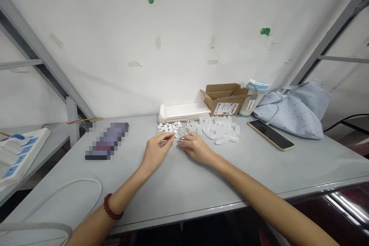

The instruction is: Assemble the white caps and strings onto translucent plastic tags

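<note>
Near the middle of the grey table, my left hand (155, 150) is closed in a pinch, thumb against fingers; what it holds is too small to make out. Close beside it, my right hand (196, 148) has its fingers bent together around something small and whitish that I cannot identify. Just beyond the fingertips lie a heap of small white caps (169, 127) and some thin pale rings or loops (188, 125). To the right of these spread several translucent plastic tubes (220, 127), rounded at one end.
Behind the pieces are stacked white trays (184, 111), an open cardboard box (225, 100) and a blue-lidded cup (253, 98). A phone (271, 134) and a pale blue cloth bag (294, 111) lie right. Left are a blurred-out dark object (108, 140), a white cable (99, 188) and a power strip (25, 157).
</note>
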`<state>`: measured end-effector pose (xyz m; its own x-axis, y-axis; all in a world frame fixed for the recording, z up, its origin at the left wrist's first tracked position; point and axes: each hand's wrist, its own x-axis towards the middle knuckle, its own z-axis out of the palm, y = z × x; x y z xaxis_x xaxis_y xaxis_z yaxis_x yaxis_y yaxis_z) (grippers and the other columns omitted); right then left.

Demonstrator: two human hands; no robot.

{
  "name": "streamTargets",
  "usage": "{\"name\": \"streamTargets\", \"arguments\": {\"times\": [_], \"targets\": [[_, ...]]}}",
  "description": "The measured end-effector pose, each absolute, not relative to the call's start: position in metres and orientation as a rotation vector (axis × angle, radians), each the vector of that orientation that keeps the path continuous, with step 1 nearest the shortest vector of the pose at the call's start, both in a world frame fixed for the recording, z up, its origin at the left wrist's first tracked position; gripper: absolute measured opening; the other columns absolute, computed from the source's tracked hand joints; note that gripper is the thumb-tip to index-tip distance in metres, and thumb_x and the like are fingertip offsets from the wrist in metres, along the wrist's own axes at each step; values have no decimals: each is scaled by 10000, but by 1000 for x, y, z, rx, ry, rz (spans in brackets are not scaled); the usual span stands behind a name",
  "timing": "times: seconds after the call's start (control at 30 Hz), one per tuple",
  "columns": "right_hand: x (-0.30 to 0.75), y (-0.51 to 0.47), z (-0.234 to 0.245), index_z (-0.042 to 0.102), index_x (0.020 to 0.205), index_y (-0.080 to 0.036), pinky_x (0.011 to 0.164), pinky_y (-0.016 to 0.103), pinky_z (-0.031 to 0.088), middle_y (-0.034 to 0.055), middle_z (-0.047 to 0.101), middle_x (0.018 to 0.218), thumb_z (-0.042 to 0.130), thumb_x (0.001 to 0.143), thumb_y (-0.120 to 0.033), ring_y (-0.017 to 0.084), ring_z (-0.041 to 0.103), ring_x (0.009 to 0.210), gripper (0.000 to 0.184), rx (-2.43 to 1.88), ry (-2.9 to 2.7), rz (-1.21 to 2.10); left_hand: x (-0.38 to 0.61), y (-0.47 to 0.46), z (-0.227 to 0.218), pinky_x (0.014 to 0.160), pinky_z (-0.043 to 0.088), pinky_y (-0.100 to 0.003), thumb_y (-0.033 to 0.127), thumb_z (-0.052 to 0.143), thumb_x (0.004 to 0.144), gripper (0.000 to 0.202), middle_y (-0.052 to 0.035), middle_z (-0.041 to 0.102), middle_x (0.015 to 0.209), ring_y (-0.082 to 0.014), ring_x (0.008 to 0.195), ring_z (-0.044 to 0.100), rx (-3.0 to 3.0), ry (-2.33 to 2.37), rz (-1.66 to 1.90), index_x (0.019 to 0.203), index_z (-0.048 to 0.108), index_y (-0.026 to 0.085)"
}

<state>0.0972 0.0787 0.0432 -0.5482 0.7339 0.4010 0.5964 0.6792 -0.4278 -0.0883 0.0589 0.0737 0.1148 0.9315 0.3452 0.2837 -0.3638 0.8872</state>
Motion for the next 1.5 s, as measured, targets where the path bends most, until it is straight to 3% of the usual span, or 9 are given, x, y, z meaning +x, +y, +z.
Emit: {"name": "streamTargets", "arguments": {"times": [0.27,0.47,0.63,0.9,1.07,1.3,1.5], "targets": [[123,116,43,739,885,-233,847,424,370,103,616,1121,566,833,-124,273,455,1049,211,-1235,-2261,-21,-89,58,76,779,553,-307,357,622,752,224,-48,679,924,-179,848,635,1698,1233,1315,862,711,183],[143,121,52,723,917,-232,865,393,397,77,644,1044,580,832,-177,237,518,998,175,-1176,-2056,92,-88,56,85,757,562,-326,372,674,694,272,-56,707,865,-199,795,670,1503,1311,1373,852,711,155],[152,121,53,690,1032,-192,852,394,395,89,665,989,511,843,-127,246,538,957,268,-1386,-2013,98,-89,57,91,797,553,-379,359,672,711,282,-60,726,730,-230,781,695,1350,1343,1344,865,691,124],[134,108,53,614,1152,-192,865,421,355,143,574,1133,516,871,-223,301,445,1072,299,-1601,-2207,-129,-94,59,91,865,521,-401,306,722,666,331,-79,739,792,-248,873,685,1255,1296,1296,923,671,104],[129,106,51,561,1207,-183,885,432,345,158,529,1207,448,907,-265,307,435,1095,331,-1721,-2248,-215,-95,60,90,904,491,-362,301,722,670,352,-83,737,810,-220,881,677,1144,1275,1219,955,658,104],[130,104,51,575,1190,-210,912,482,305,139,600,1156,449,905,-278,320,439,1126,318,-1764,-2252,-168,-95,62,89,888,498,-334,271,752,649,261,-64,719,773,-194,821,681,1018,1221,1226,841,669,115],[127,105,50,594,1153,-215,910,490,295,115,652,1076,479,885,-236,314,443,1137,292,-1756,-2213,-89,-96,61,86,828,525,-345,349,758,658,293,-57,697,772,-191,787,669,1063,1209,1212,828,682,123]]}}
